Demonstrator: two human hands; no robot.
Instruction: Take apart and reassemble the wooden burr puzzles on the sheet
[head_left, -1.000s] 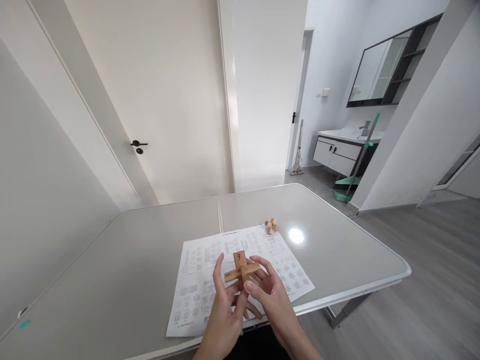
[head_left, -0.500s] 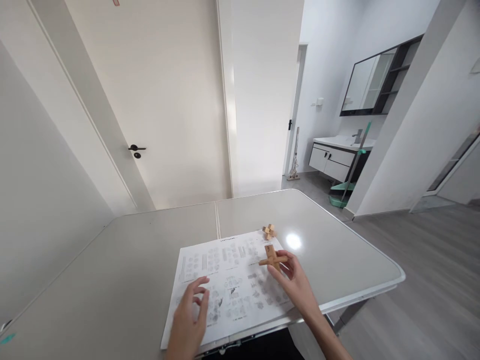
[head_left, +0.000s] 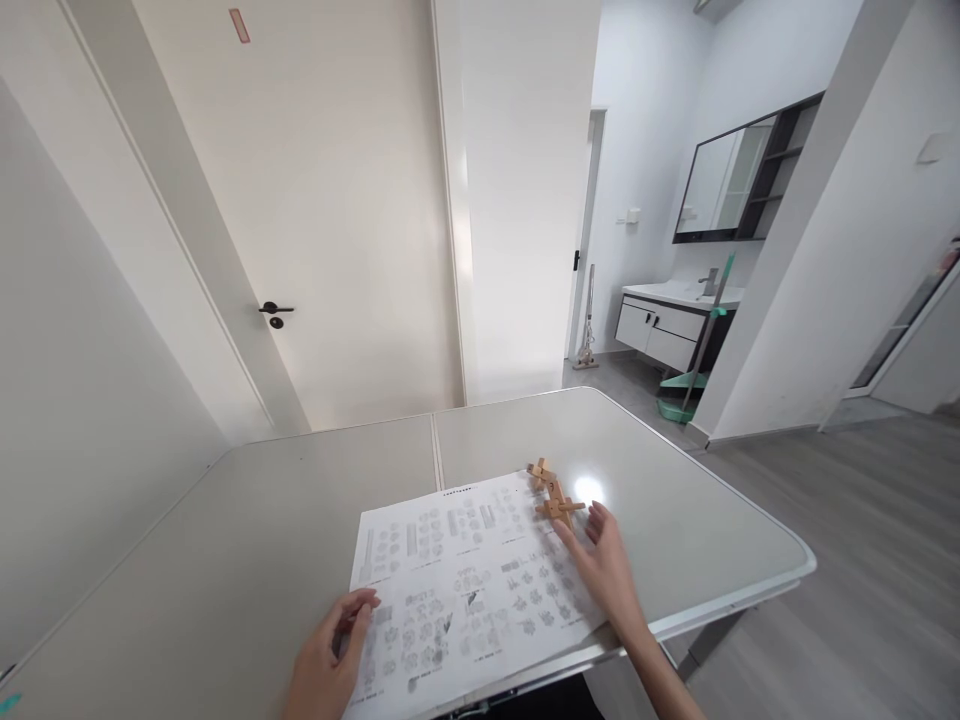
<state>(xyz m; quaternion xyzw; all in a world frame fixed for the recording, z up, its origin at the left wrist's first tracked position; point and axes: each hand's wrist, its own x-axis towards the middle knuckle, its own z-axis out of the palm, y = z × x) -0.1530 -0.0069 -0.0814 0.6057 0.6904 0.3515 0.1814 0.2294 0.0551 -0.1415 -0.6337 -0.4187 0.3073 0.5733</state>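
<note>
A wooden cross-shaped puzzle [head_left: 559,505] stands on the far right corner of a printed instruction sheet [head_left: 465,580], right beside a smaller wooden puzzle [head_left: 540,471]. My right hand [head_left: 604,565] lies just behind the cross puzzle, fingers spread and apart from it, holding nothing. My left hand [head_left: 330,660] rests on the sheet's near left corner with loosely curled fingers and nothing in them.
The sheet lies on a grey folding table [head_left: 262,530] with a seam down its middle. A white door [head_left: 322,220] stands beyond it. To the right a bathroom vanity [head_left: 667,325] and a green broom with dustpan [head_left: 694,370] stand on the floor.
My right hand carried the cross puzzle from in front of me to the sheet's far right corner, set it down by the small puzzle and let go. My left hand dropped to the sheet.
</note>
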